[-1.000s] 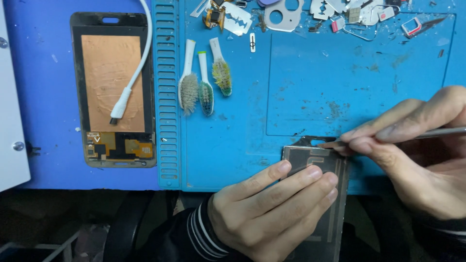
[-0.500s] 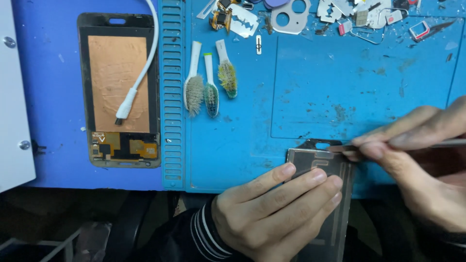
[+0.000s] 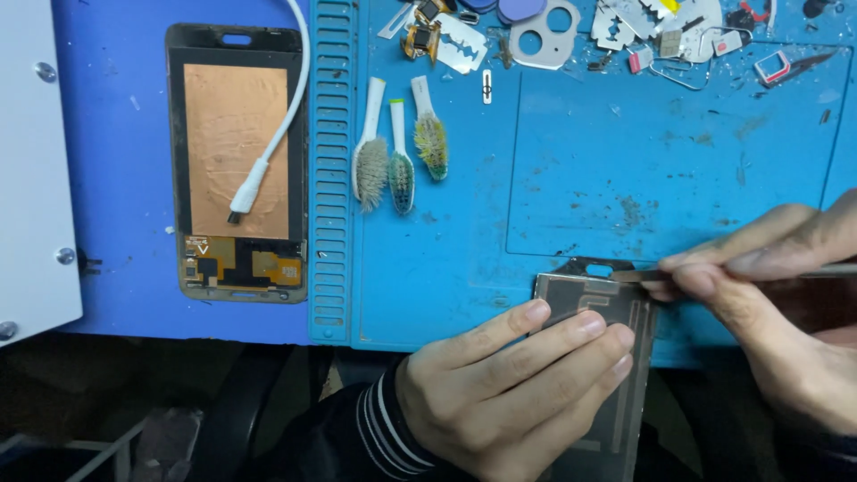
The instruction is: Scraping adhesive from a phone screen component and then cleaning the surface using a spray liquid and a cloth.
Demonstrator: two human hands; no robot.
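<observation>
Phone panel (image 3: 596,308) still gripped by left hand (image 3: 500,393), right hand (image 3: 777,312) still pinching tool (image 3: 643,276) at its top edge

- Blue mat (image 3: 571,178): matt rubbery surface, scuffed and smudged.
- Phone panel (image 3: 600,308): dull grey metal-look sheet.
- Screen assembly (image 3: 234,161): coppery foil backing, slightly wrinkled.
- Brushes (image 3: 397,156): white plastic handles, frayed bristles.

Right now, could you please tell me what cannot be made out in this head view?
- Grey phone panel: its lower part is covered by the left hand and cut off by the bottom edge.
- Thin metal tool: its handle is hidden by the right hand's fingers.
- Small parts along the mat's top edge: too small, partly cut off.
- White cable: far end leaves the frame.
</observation>
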